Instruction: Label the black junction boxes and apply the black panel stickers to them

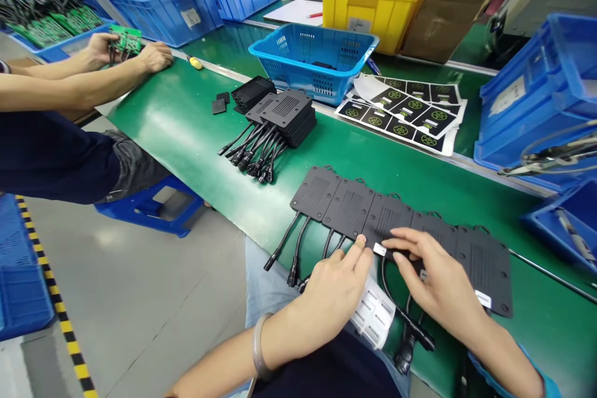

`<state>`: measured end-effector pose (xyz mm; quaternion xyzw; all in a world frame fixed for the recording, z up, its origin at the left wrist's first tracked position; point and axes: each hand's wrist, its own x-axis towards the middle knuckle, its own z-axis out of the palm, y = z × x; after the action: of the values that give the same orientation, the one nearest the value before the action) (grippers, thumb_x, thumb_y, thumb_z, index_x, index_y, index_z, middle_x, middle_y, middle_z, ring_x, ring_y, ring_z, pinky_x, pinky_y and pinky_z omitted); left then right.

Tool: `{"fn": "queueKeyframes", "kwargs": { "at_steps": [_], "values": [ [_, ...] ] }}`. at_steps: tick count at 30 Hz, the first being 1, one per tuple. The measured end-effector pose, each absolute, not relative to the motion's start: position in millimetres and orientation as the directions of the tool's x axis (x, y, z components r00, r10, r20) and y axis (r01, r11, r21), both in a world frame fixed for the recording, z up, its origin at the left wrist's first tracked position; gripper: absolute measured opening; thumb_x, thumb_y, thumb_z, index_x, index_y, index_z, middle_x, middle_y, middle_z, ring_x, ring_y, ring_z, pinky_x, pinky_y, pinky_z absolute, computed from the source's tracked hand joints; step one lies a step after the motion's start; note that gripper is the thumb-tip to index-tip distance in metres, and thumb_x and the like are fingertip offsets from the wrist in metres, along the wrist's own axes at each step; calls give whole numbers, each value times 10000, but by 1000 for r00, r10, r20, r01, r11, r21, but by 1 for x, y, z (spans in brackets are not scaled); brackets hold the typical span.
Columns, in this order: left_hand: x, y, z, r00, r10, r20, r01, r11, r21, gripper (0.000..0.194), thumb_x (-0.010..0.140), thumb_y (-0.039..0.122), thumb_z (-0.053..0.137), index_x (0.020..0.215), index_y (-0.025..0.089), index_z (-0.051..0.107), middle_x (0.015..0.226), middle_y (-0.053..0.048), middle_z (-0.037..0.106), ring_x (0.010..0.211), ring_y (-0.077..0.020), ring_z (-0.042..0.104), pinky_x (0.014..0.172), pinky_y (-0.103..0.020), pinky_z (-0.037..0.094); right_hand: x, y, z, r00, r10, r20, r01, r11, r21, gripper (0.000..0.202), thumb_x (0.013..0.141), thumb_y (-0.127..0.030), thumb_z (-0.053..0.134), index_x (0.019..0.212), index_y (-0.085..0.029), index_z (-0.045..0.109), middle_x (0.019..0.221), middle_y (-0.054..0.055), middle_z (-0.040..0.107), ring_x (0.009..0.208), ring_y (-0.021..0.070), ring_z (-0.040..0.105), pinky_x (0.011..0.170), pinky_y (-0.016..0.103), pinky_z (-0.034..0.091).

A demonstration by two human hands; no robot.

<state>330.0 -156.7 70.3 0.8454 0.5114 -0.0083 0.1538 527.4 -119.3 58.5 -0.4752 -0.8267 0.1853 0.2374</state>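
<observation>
Black cased modules (349, 202) lie side by side in a row on the green tabletop, their short cables hanging toward me. My left hand (338, 289) rests at the front edge of the row, fingertips on a case, and a sheet of white "8000" labels (374, 314) shows beneath it. Beside it my right hand (436, 280) is spread over the middle case, thumb and fingers apart, near a small white label (380, 249) on that case. Another white label (483, 298) sits on the rightmost module. What my left fingers hold, if anything, is hidden.
Stacked black modules (289, 115) with cables stand farther back. Behind are a blue basket (312, 74), printed sticker sheets (405, 112) and a yellow bin (368, 12). A blue crate (536, 99) stands at right. At left, another person's hands hold a green circuit board (125, 40).
</observation>
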Motion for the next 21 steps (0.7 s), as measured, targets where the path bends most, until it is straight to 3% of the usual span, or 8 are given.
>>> {"fn": "queueKeyframes", "kwargs": {
  "at_steps": [2,5,7,10,12,14,17,21],
  "values": [
    [326,-157,70,463,868,-177,845,-372,385,510,842,-47,352,1310,124,461,1502,-159,452,1135,-268,633,842,-388,598,534,-123,59,-617,751,235,646,654,-394,340,966,-166,436,1300,-213,479,1178,63,679,1067,188,610,877,331,502],
    [315,-158,71,428,900,-83,733,-292,615,618,800,-70,342,1361,186,381,1475,-123,459,1219,-252,580,917,-400,566,541,-122,63,-678,690,252,631,723,-283,368,960,-154,444,1324,-200,483,1168,62,689,1074,215,603,917,388,466],
    [304,-158,74,375,926,-37,635,-227,738,611,825,-53,348,1367,229,368,1409,-94,493,1179,-221,594,946,-383,544,541,-118,70,-568,775,278,687,632,-357,338,966,-209,467,1303,-209,492,1033,34,728,1001,212,630,875,378,477],
    [285,-155,81,316,948,-27,569,-167,805,502,888,-7,345,1322,234,422,1315,-76,540,1124,-195,607,967,-370,521,528,-106,79,-327,926,190,691,371,-620,235,958,-332,502,1168,-257,578,931,6,722,882,189,658,737,323,498],
    [273,-154,82,291,956,-39,618,-157,770,481,909,13,335,1329,224,438,1329,-87,536,1109,-206,615,955,-394,528,513,-97,81,-270,960,77,607,232,-760,205,918,-417,544,1009,-267,650,958,22,698,885,193,649,742,328,495],
    [266,-152,80,273,960,-62,703,-155,694,533,890,1,332,1372,208,424,1411,-105,490,1130,-231,618,958,-428,535,495,-88,76,-276,961,19,538,170,-825,238,856,-474,586,849,-258,686,987,50,669,963,228,622,853,390,472],
    [265,-151,75,265,957,-117,826,-163,539,675,801,-53,332,1437,166,383,1534,-125,390,1184,-271,613,930,-445,564,471,-79,64,-264,965,-9,558,145,-817,267,793,-487,594,725,-250,696,1014,80,645,1038,281,566,954,484,393],
    [271,-150,72,287,933,-215,920,-206,334,814,691,-86,340,1483,101,337,1570,-155,349,1113,-272,667,830,-390,605,455,-74,54,-279,960,-15,618,168,-768,266,784,-463,567,687,-258,706,984,81,640,1007,287,519,950,500,359]
  ]
}}
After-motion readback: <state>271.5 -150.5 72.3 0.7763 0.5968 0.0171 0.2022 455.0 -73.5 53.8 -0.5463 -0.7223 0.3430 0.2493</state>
